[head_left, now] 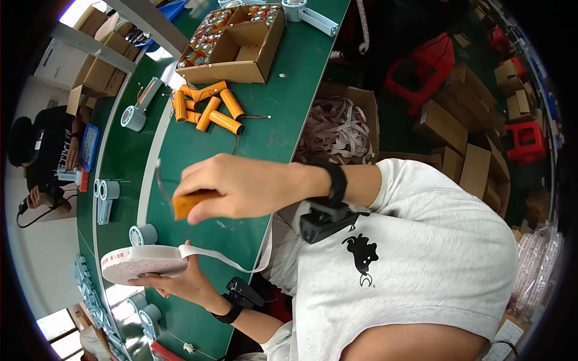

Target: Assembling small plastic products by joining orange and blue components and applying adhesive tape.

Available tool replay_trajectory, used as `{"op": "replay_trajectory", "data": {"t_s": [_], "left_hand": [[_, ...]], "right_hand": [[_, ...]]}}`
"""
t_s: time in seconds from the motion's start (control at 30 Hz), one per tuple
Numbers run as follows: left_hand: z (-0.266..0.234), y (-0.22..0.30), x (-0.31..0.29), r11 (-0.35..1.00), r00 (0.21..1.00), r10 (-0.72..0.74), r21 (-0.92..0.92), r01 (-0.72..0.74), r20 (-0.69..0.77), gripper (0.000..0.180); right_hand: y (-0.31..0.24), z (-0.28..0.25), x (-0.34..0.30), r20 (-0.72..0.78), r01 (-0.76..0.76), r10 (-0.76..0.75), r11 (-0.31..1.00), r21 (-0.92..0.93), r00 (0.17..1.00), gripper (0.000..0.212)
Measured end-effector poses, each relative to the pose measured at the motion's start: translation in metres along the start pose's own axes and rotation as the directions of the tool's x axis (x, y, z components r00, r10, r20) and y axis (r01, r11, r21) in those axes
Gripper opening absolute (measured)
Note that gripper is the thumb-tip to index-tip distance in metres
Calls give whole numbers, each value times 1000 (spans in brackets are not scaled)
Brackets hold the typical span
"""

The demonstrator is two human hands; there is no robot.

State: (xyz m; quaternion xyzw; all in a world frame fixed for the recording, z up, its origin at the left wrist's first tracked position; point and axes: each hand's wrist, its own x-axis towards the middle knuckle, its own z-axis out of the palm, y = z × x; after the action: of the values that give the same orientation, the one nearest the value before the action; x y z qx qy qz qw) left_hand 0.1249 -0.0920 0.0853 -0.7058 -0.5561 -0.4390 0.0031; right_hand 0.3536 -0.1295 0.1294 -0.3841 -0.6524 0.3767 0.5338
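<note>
My right hand (253, 183) is closed around an orange wrapped battery pack (195, 204), held above the green table, with a thin wire rising from its far end. Below it in the picture, my left hand (195, 284) grips a wide roll of white double-sided tape (144, 268). From the roll a loose white strip (232, 259) runs off to the right, past the table edge. Farther up the table lies a loose pile of orange battery packs (211, 111) with wires. Neither hand touches that pile.
A cardboard box (247, 72) of upright battery cells stands beyond the pile. Light blue round-headed plastic housings (143, 234) are spread along the table (198, 150). Right of the table edge, a carton (373, 114) holds white strip scraps. A person (51, 144) sits across at left.
</note>
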Motion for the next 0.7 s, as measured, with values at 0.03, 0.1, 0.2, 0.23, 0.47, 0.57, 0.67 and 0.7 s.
{"op": "replay_trajectory", "data": {"t_s": [0.03, 0.1, 0.2, 0.23, 0.47, 0.57, 0.67, 0.7], "left_hand": [[0, 4, -1, 997, 999, -50, 65, 49, 22, 113], [2, 12, -3, 971, 987, -152, 196, 139, 54, 116], [11, 22, -5, 966, 992, -122, 233, 110, 37, 120], [11, 22, -6, 961, 993, -112, 257, 101, 26, 122], [6, -15, -2, 998, 971, 60, -1, -61, 232, 112], [11, -5, -1, 997, 979, 11, -83, 7, 204, 108], [17, 9, -1, 996, 992, -59, 67, 52, 112, 103], [16, 8, -3, 994, 994, -53, 105, 43, 99, 102]], "right_hand": [[-2, 12, 7, -38, 100, -100, 995, -23, 994, 27], [7, 33, 21, -103, 128, -128, 992, -9, 986, 26], [21, 54, 32, -184, 178, -177, 984, -15, 967, 23], [23, 61, 34, -195, 195, -198, 980, -34, 961, 23], [33, 69, 38, -159, 119, -124, 992, -40, 980, 23], [35, 76, 40, -213, 127, -127, 992, -15, 969, 23], [37, 73, 42, -280, 95, -79, 995, 42, 957, 24], [37, 70, 42, -279, 94, -79, 995, 40, 957, 24]]}}
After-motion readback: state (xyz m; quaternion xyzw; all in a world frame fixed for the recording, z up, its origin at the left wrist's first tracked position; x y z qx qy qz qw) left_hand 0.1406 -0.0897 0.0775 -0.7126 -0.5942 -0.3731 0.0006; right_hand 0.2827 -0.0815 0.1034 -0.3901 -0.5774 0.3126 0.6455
